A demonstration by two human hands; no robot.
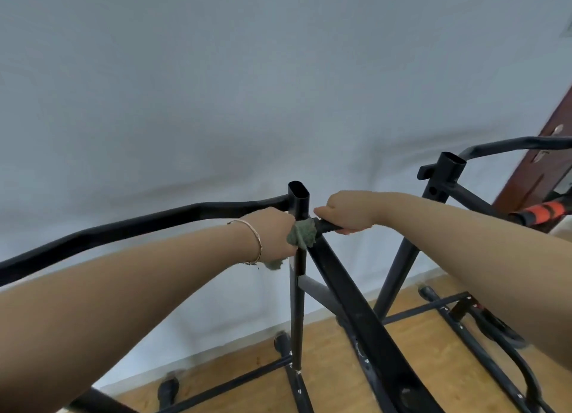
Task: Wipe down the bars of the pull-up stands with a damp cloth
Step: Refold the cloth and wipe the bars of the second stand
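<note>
A black pull-up stand has an upright post (297, 276) with an open top, and a curved top bar (133, 227) runs off to the left. My left hand (274, 234) grips a green cloth (301, 237) wrapped against the post just below its top; a bit of cloth hangs under the wrist. My right hand (346, 210) grips a short black handle bar (328, 226) that sticks out to the right of the post. A second stand (439, 192) with its own curved bar stands further right.
A pale wall fills the background. The wooden floor (337, 378) carries the stands' base bars and rubber feet. A brown door (554, 152) is at the right edge, and an orange-and-black grip (544, 214) pokes in beside it. A bracelet circles my left wrist.
</note>
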